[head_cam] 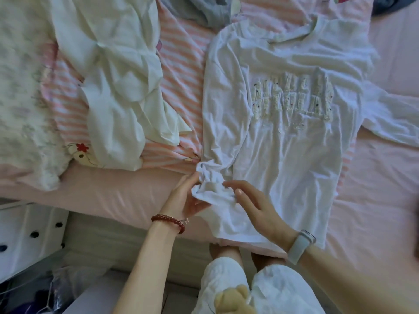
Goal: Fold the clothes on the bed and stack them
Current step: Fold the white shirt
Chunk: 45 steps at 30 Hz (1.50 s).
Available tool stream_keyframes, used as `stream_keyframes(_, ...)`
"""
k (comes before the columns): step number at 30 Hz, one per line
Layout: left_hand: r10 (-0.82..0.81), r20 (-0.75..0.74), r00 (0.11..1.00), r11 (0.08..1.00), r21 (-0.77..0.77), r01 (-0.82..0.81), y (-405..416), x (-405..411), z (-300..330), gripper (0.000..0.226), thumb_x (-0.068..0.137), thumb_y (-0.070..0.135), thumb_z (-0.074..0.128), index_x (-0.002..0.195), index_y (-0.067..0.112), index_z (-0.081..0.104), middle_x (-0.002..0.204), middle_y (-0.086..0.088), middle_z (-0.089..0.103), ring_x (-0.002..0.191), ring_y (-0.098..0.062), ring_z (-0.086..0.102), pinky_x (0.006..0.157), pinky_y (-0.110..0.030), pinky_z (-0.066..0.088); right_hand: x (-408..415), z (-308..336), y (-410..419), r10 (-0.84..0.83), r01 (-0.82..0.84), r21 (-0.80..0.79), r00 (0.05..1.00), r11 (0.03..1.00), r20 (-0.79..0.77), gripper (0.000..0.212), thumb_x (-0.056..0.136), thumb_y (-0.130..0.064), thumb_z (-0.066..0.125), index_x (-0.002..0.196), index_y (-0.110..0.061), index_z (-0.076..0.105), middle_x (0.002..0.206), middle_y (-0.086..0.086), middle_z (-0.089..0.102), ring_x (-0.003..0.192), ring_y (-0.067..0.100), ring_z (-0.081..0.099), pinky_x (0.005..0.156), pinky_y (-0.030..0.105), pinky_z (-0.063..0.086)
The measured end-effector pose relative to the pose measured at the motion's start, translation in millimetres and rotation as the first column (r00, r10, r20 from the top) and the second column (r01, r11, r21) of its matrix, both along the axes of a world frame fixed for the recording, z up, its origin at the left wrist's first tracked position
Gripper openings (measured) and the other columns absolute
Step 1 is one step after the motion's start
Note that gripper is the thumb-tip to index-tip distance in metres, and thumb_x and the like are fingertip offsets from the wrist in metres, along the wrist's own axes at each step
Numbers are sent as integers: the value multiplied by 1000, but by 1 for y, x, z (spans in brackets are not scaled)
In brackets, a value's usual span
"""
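A white long-sleeved shirt (283,141) with raised lettering on the chest lies face up on the pink bed (374,200). One sleeve stretches to the right; the other ends in a bunched cuff (210,180) at the near edge. My left hand (186,198), with a red bead bracelet, grips that bunched cuff from the left. My right hand (256,207), with a pale wristband, hovers over the cuff with fingers spread, touching the cloth lightly. A crumpled cream garment (122,87) lies to the left on a pink-striped cover (181,87).
A fluffy white blanket (25,98) covers the far left of the bed. A grey garment (204,7) lies at the top. A white drawer unit (25,234) stands on the floor at lower left. My legs in white shorts stand against the bed edge.
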<state>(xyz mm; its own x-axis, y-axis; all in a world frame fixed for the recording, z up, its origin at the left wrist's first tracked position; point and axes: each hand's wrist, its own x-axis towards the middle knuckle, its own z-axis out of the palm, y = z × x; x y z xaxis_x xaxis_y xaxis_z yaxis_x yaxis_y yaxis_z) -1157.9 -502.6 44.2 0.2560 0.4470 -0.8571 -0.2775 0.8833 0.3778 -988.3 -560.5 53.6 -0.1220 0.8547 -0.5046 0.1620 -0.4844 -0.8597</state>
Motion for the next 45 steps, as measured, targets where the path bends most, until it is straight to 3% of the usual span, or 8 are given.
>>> stream_keyframes(5,-65,61,996,980,193,52,-5,10,54,32,85,26,59,117,24,56,106,0,67,93,-15,65,78,-33,55,18,32,8,-95,99,32,990,995,-103,34,77,-49,48,97,-27,65,102,1,63,95,11,61,90,36,51)
stream_keyframes(11,-160,106,981,953,277,126,-29,27,84,38,90,35,44,125,31,57,127,2,61,114,-11,56,86,-29,49,45,60,-2,10,-2,162,999,987,-47,22,80,-39,57,99,-28,61,103,0,61,97,7,58,77,16,46)
stream_keyframes(18,-247,-46,968,868,434,242,-68,46,94,41,74,18,63,114,16,61,97,2,69,90,-10,63,74,-22,51,71,71,-26,63,-60,75,997,995,-33,28,73,-28,56,99,-19,62,81,-7,61,72,-2,57,69,17,45)
stream_keyframes(27,113,-445,888,790,583,191,-104,73,111,11,78,0,69,79,10,63,71,2,65,68,-7,61,63,-20,51,85,94,-51,-17,4,-33,921,999,-390,53,72,-48,61,108,-9,64,105,9,67,98,20,62,85,32,50)
stream_keyframes(32,117,-524,844,715,634,295,-110,67,127,21,80,11,71,77,8,50,56,10,57,52,-9,51,51,-21,43,72,108,-57,58,-47,60,978,997,-200,16,81,-17,71,81,-12,56,75,-5,60,72,2,58,67,17,46)
stream_keyframes(36,-108,-296,949,717,638,281,-108,50,131,33,68,29,71,85,9,52,72,6,58,64,-6,56,54,-25,50,58,110,-63,-73,77,151,997,986,-29,18,84,-8,66,75,-16,53,69,-14,58,62,0,57,63,22,48)
stream_keyframes(39,-82,-187,979,776,604,180,-102,40,132,13,81,11,69,86,8,57,75,2,61,72,-7,61,64,-23,53,51,111,-66,-174,165,205,984,965,29,18,84,-8,66,74,-18,54,67,-13,57,60,1,54,60,15,44)
stream_keyframes(45,-233,-382,894,707,565,426,-83,20,133,29,74,3,74,96,18,65,81,-5,67,75,-10,64,76,-25,52,26,112,-65,-315,212,375,918,903,240,28,83,-9,67,69,-23,47,62,-10,49,61,4,48,59,12,40)
